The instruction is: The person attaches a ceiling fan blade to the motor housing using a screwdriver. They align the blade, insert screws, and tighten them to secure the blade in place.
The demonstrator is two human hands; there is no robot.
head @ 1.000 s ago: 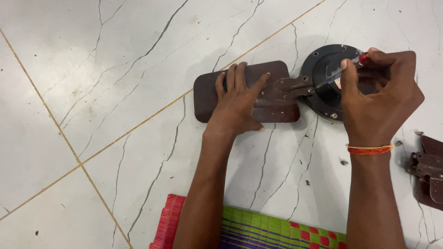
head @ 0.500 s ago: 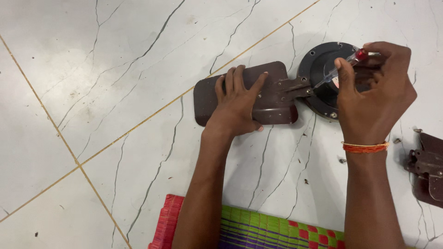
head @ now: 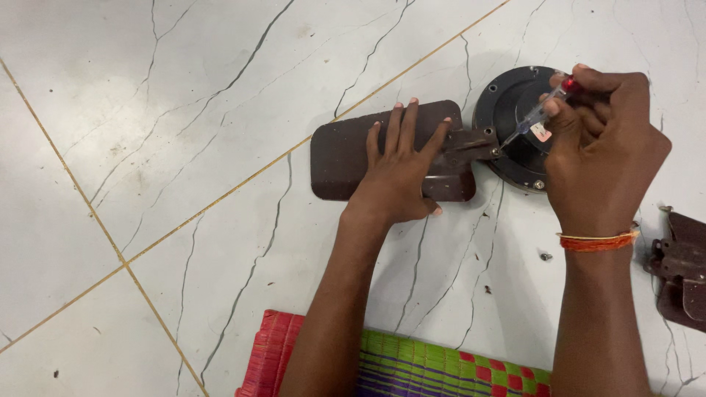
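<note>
Left hand (head: 401,173) flat, fingers spread, palm down on the brown fan blade (head: 346,151) — pressing, not gripping. Blade lies on the marble floor (head: 184,132), its metal bracket (head: 463,147) reaching right to the rim of the black round motor hub (head: 507,103).

Right hand (head: 599,143) clenched around a screwdriver (head: 540,114) — clear shaft, red cap at the top just by the fingertips. Tip points down-left at the hub, close to where the bracket meets it; can't tell if it sits in a screw. Orange thread band (head: 597,240) on that wrist.

Hub sits on the floor, partly hidden under the right hand. One screw head shows on its lower rim (head: 539,184).

Small loose screw (head: 545,256) on the floor just left of the right forearm. Second brown blade with bracket (head: 680,268) at the right edge, well apart from the hub. Woven mat (head: 441,364) — red, green, purple — at the bottom edge, under both forearms.
</note>
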